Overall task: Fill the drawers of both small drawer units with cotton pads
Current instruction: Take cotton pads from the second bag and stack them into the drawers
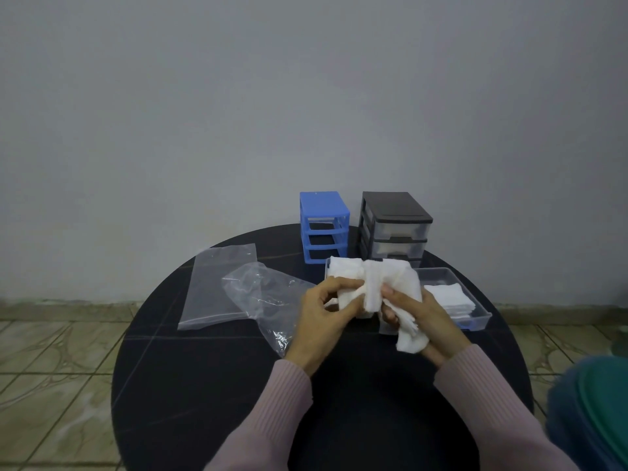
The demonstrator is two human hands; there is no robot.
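A thick bundle of white cotton pads (pixel 373 283) is held above the round black table (pixel 204 385). My left hand (pixel 323 317) grips its left side and my right hand (pixel 424 317) grips its right side, with some pads hanging below the right palm. Behind them stand a blue drawer unit (pixel 324 226), with empty slots, and a dark grey drawer unit (pixel 396 229) with clear drawers in it. A clear pulled-out drawer (pixel 475 314) lies on the table at the right and holds a flat stack of pads (pixel 448 297). Another clear drawer behind the bundle is mostly hidden.
Two clear plastic bags lie left of my hands: a flat one (pixel 217 287) and a crumpled one (pixel 268 304). A grey wall rises just behind the units. Tiled floor surrounds the table. Something green and blue (pixel 591 409) sits at the lower right.
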